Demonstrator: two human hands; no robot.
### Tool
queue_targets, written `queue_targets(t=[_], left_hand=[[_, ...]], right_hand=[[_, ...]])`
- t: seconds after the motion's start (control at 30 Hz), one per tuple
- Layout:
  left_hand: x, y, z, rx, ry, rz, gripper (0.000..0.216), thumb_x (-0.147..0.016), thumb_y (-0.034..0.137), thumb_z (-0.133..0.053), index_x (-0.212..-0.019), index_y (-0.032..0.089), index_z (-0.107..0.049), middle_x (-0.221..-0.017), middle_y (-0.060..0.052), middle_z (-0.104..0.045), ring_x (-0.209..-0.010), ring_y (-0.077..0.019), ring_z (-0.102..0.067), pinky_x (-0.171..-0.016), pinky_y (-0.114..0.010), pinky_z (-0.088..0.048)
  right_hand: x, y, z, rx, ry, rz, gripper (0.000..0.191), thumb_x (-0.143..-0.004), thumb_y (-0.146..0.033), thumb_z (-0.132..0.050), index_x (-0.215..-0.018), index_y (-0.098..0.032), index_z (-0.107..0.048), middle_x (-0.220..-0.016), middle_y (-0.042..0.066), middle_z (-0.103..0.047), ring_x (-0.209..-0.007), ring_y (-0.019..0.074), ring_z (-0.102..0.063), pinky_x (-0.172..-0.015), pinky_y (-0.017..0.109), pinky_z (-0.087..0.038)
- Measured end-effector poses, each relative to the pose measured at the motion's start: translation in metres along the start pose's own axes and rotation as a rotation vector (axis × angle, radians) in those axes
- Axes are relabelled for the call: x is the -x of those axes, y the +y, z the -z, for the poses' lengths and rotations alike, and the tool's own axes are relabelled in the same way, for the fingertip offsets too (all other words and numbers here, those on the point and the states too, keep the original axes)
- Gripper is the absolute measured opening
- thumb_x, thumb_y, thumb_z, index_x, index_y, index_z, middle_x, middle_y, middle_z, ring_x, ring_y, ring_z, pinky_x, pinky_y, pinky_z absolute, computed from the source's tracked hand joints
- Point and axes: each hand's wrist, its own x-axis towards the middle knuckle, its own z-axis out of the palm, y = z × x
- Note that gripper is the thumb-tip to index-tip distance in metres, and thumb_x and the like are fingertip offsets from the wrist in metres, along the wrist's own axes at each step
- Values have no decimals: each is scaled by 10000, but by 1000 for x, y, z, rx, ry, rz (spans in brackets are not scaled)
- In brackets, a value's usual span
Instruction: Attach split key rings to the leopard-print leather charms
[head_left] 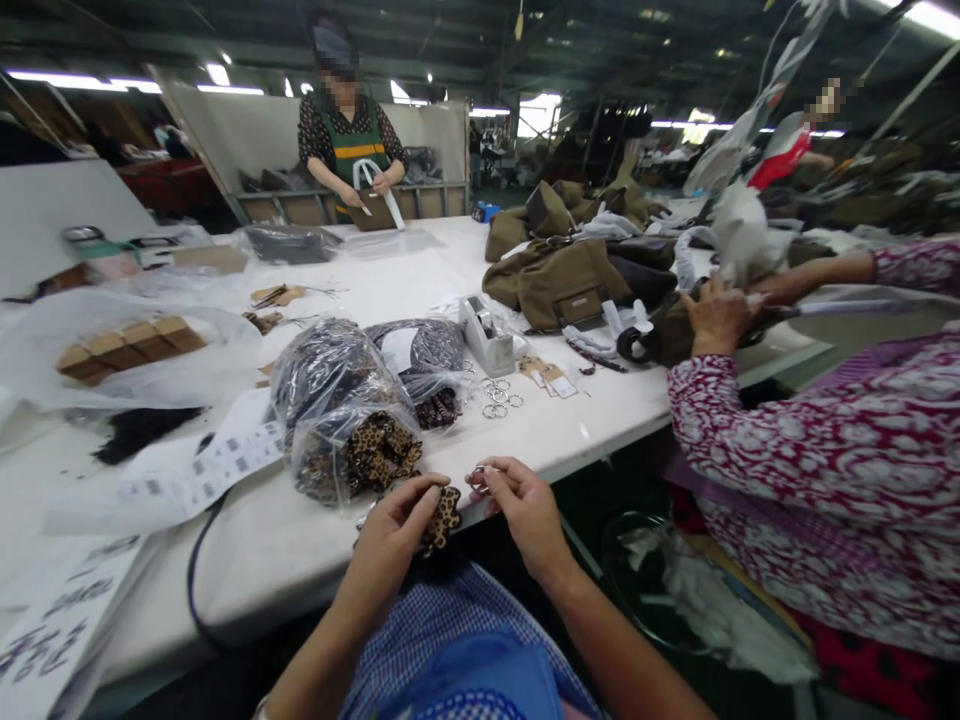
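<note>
brown bags (571,278) lie heaped near a tape dispenser (491,345), beside a co-worker's patterned sleeve (724,415).

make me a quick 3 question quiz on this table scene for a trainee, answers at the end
1. Multiple choice: what does the camera wearer's right-hand grip hold?
a) a brown card tag
b) a shiny metal ring
c) a grey tape dispenser

2. True or false: the wearer's left-hand grip is on a ruffled leopard-print fabric piece.

3. Fill the gap with left or right: in the picture, the small flat brown card tags lie to the ____ of the loose round silver metal rings.

Key: 1. b; 2. true; 3. right
</note>
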Motion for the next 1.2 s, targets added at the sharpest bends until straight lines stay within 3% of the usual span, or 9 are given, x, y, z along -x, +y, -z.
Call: queue_targets(t=[0.13,0.4,0.63,0.9,1.1,1.2], left_hand=[[11,-19,-10,163,-61,101,356,-858,465,-604,-1066,188,-685,-1004,-50,-716,-866,-199,-644,-740,-268,-499],[14,-19,-7,119,-151,53,274,-815,407,-681,-952,174,-725,-955,-52,-725,-899,-208,-628,-821,-274,-466],[17,-19,4,202,-198,148,318,-849,458,-630,-927,163,-718,-885,-43,-698,-864,-193,-593,-762,-255,-444],[19,-16,5,153,-259,120,336,-855,480,-616,-873,160,-716,-838,-37,-665,-804,-180,-571,-737,-264,-445],[20,-16,5,148,-225,112,355,-857,497,-608,-881,156,-705,-806,-37,-675,-746,-171,-589,-665,-246,-465],[19,-18,7,18,-168,5,304,-873,453,-600,-875,168,-705,-818,-41,-684,-760,-179,-607,-685,-258,-474]], right_hand=[[10,6,-2,68,-19,30,248,-869,-382,-642,-973,-164,-693,-866,66,-747,-622,128,-636,-519,205,-464],[23,8,-9,356,-45,182,200,-862,-327,-652,-966,-208,-774,-894,47,-728,-636,147,-636,-619,267,-546],[22,9,-6,16,-123,-57,334,-865,-450,-641,-1023,-173,-739,-828,46,-715,-688,159,-662,-668,289,-579],[27,3,-4,116,-132,-69,290,-791,-400,-737,-979,-181,-761,-789,31,-729,-648,139,-621,-640,251,-543],[30,2,-5,14,-140,-126,304,-778,-421,-746,-952,-172,-765,-782,33,-723,-655,141,-625,-660,265,-553],[31,3,-5,-11,-131,-161,367,-783,-484,-729,-919,-144,-754,-751,34,-689,-634,123,-609,-624,242,-545]])
